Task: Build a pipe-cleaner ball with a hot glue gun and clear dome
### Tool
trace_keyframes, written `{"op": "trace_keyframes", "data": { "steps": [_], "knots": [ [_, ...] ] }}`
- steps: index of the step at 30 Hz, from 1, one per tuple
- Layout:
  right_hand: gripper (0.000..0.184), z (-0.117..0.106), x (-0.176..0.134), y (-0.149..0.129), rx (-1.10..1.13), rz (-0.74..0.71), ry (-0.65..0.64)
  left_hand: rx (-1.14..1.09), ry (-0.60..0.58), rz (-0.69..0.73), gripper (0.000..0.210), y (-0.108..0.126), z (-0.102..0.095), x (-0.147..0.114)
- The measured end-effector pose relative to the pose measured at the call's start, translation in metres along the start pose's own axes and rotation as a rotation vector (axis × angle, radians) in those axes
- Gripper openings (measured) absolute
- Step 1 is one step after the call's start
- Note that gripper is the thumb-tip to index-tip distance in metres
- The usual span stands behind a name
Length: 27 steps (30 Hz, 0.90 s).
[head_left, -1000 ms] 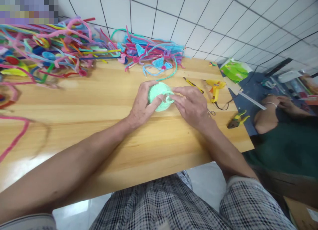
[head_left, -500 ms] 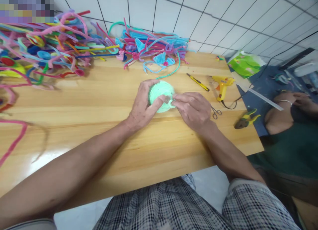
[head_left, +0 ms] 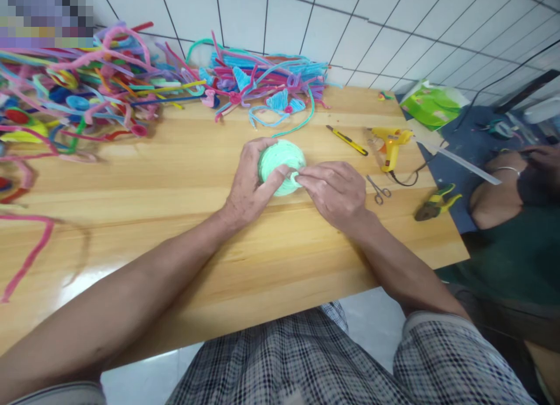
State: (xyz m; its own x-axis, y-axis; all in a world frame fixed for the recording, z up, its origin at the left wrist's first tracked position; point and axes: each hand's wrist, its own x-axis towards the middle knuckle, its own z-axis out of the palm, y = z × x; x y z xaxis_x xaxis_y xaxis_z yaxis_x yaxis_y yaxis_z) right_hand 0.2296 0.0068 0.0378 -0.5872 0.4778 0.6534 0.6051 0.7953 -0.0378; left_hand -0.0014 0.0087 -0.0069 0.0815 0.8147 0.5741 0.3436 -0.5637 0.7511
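A round mint-green coil (head_left: 280,158), which looks wound from pipe cleaner, is held above the wooden table. My left hand (head_left: 254,186) wraps its left side, with the thumb pressed on its face near the lower middle. On the right, my right hand (head_left: 335,192) pinches a small curled mint-green pipe cleaner end (head_left: 294,179) against the coil. The fingertips of both hands nearly meet there and hide part of the piece. Whether the curl is joined to the coil I cannot tell.
Colourful pipe cleaners (head_left: 105,95) pile along the wall. To the right lie a yellow utility knife (head_left: 347,140), a yellow glue gun (head_left: 391,145), scissors (head_left: 378,190) and pliers (head_left: 435,203) on the table (head_left: 196,311). Another person's arm (head_left: 496,189) is beyond the right edge.
The right fingertips have come slightly closer to the left thumb, and the small curl sits nearer the coil's face. The whole view has shifted slightly.
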Motion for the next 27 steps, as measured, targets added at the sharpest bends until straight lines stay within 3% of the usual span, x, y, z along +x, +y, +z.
{"op": "trace_keyframes", "data": {
  "steps": [7, 13, 27],
  "knots": [
    [0.027, 0.0011, 0.0022, -0.0041, -0.011, -0.04, 0.054, 0.011, -0.003, 0.011, 0.053, -0.0004, 0.0001, -0.0009],
    [0.026, 0.0008, 0.0005, -0.0045, 0.008, 0.023, -0.011, 0.02, -0.003, 0.017, 0.053, -0.0004, -0.0003, -0.0019],
    [0.024, 0.0058, -0.001, -0.0066, 0.04, -0.081, 0.188, 0.001, 0.005, -0.009, 0.056, -0.0023, -0.0001, -0.0036]
  ]
}}
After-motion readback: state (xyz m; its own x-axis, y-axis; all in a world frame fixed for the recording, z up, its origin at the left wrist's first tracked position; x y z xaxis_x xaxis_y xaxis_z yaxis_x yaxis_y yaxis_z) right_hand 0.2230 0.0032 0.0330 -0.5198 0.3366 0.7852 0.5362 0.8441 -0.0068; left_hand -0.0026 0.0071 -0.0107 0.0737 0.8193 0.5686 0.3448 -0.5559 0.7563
